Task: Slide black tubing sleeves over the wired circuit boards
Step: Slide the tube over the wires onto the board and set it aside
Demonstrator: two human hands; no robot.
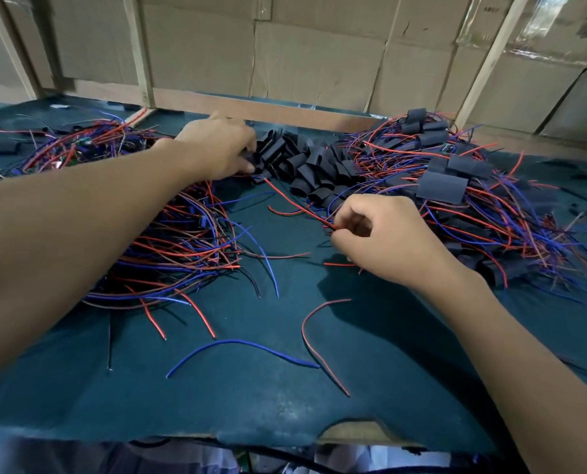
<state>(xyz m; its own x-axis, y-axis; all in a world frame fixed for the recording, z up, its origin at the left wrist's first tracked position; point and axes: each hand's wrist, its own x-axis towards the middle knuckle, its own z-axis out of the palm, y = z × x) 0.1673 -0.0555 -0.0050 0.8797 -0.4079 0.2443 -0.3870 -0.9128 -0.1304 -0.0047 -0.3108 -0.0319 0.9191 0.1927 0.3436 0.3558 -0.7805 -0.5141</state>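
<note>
While both bare arms reached forward over it, the dark teal felt-covered worktable [285, 388] stretched back to a low wooden rail [268, 111], behind which stood a wall of brown cardboard cartons [319, 53] braced by pale wooden battens. Clear packing tape glinted on the cartons at upper right; a faint printed mark there was too blurred to read.

Three heaps lay on the felt. A tangle of red, blue and black wired circuit boards [169, 244] spread on the left, its wires too many to count. A pile of short black tubing sleeves [305, 165] sat at the middle rear, also too many to count. On the right lay a heap of boards already covered with flat black sleeves [456, 186], red and blue leads trailing out. Near the front edge lay one loose blue wire [240, 347] and one loose red wire [314, 343], apart from the heaps.

The left hand [217, 148] reached to the sleeve pile, its fingertips curled onto a sleeve at the pile's left end. The right hand [388, 241] pinched a thin red lead [292, 203] between thumb and curled fingers, just in front of the sleeve pile.
</note>
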